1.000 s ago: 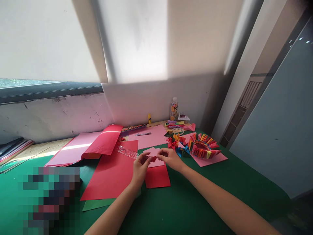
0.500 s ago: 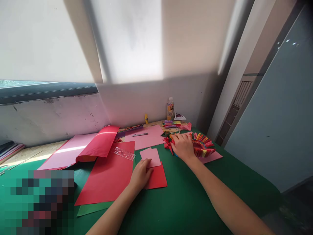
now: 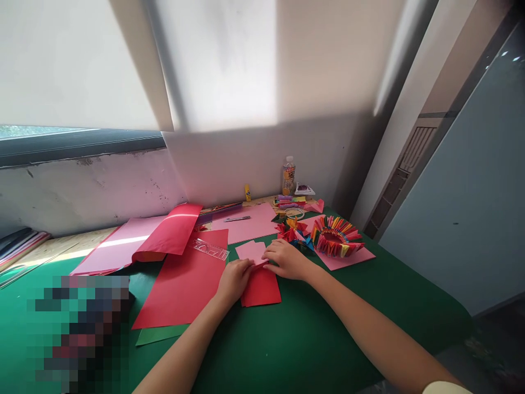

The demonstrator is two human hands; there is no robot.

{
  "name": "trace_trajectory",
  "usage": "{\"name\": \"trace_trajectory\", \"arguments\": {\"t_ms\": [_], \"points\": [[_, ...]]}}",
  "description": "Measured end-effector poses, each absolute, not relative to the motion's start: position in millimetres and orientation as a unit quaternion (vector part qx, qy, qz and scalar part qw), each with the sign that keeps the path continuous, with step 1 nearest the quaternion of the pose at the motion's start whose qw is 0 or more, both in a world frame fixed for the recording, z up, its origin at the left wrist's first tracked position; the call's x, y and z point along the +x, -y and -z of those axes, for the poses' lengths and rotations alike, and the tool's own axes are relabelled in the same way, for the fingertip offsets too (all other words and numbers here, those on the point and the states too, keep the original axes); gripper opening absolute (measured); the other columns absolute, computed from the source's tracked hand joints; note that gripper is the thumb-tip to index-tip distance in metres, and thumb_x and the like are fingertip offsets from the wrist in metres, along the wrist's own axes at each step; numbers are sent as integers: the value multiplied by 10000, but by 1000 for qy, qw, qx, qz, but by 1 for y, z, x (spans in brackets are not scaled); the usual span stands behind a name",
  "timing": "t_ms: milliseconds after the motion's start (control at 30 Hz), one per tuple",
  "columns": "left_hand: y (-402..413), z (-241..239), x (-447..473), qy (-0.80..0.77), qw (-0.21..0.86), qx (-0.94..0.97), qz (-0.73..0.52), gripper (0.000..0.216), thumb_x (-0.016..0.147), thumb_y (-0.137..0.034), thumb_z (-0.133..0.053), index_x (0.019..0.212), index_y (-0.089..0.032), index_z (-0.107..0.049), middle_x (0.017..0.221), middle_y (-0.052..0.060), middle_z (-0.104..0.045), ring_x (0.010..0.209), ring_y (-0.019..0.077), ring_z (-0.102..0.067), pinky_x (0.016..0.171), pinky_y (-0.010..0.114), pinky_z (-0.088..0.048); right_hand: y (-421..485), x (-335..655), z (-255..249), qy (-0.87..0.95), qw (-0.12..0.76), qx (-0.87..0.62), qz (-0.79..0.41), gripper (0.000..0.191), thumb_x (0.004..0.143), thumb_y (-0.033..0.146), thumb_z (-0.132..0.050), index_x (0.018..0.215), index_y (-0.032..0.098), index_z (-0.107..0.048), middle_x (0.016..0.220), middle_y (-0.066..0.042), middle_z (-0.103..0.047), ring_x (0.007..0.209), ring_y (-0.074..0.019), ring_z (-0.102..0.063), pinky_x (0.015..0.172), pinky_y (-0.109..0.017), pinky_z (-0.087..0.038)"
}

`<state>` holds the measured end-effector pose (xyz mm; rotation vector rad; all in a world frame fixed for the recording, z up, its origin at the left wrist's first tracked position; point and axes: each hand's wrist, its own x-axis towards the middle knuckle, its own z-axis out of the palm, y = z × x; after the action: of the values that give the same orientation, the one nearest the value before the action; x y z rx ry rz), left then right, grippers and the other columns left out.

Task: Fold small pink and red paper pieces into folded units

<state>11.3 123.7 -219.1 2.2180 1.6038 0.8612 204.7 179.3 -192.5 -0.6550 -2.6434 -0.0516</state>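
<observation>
My left hand (image 3: 235, 280) pinches the left side of a small pink paper (image 3: 251, 250) near its lower edge. At the right side of that edge my right hand (image 3: 286, 259) is closed on the same paper with thumb and fingertips. The edge between the two hands looks slightly lifted. Beneath it lies a small stack of red paper (image 3: 262, 290), partly covered by the pink paper and my hands. Beyond my right hand stand folded paper pieces in red, orange and blue (image 3: 296, 232). A ring of many folded coloured papers (image 3: 342, 246) rests beside them on a pink sheet (image 3: 348, 262).
To the left, a clear ruler (image 3: 211, 249) lies on a large red sheet (image 3: 180, 293). A pen-like tool (image 3: 237, 219) is on a pink sheet (image 3: 262, 219) behind. A glue stick (image 3: 247, 192) and a bottle (image 3: 289, 176) stand by the wall. The green table (image 3: 320, 339) curves at right.
My right hand has left the folded paper pieces and come nearer and leftward onto the pink paper. My left hand now pinches its near edge. The camera view has shifted slightly.
</observation>
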Motion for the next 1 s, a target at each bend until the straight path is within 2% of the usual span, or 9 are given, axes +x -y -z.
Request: {"name": "trace_trajectory", "arguments": {"t_ms": [133,300,400,533,667,867,1000], "points": [[-124,218,12,-557,114,771,-288,262,855,-265,-369,918,-208,-617,895,62,-663,839,201,-601,743,300,-428,-181,201,201,955,184,-234,13,109,815,177,-517,835,153,-622,830,-61,-599,802,-171,-512,774,-299,-331],[-123,218,13,-563,97,774,-275,258,857,-265,-368,891,-206,-616,863,62,-666,809,208,-605,740,322,-425,-177,197,202,946,178,-270,-12,141,825,156,-486,903,158,-604,866,-48,-599,781,-145,-540,625,-217,-334],[-123,218,12,-571,111,751,-313,245,848,-278,-385,938,-201,-599,943,70,-650,877,211,-589,775,333,-427,-174,195,202,942,167,-291,-8,144,827,154,-475,886,174,-605,859,-36,-595,769,-134,-546,566,-199,-303],[-121,211,11,-595,140,665,-429,286,818,-326,-445,1061,-206,-533,1078,75,-593,962,209,-553,802,338,-438,-172,193,199,925,178,-336,-3,90,790,146,-505,808,156,-593,804,-32,-590,737,-131,-539,538,-197,-270],[-118,200,12,-587,195,593,-515,263,797,-352,-475,1003,-206,-550,1032,63,-601,944,187,-557,794,316,-453,-174,196,198,912,193,-362,-3,20,747,135,-564,729,144,-561,750,-20,-572,682,-118,-520,523,-196,-249],[-111,194,16,-585,262,538,-547,262,781,-398,-483,907,-192,-585,936,53,-624,916,180,-567,801,310,-451,-179,199,199,934,196,-292,-63,224,781,311,-604,664,138,-524,674,-3,-540,631,-104,-491,541,-181,-296],[-111,196,17,-563,326,499,-572,311,750,-438,-521,898,-171,-584,920,70,-622,896,198,-578,808,337,-455,-174,196,196,925,245,-288,-39,117,841,192,-498,749,129,-536,756,-37,-543,688,-115,-512,582,-183,-340]]}}
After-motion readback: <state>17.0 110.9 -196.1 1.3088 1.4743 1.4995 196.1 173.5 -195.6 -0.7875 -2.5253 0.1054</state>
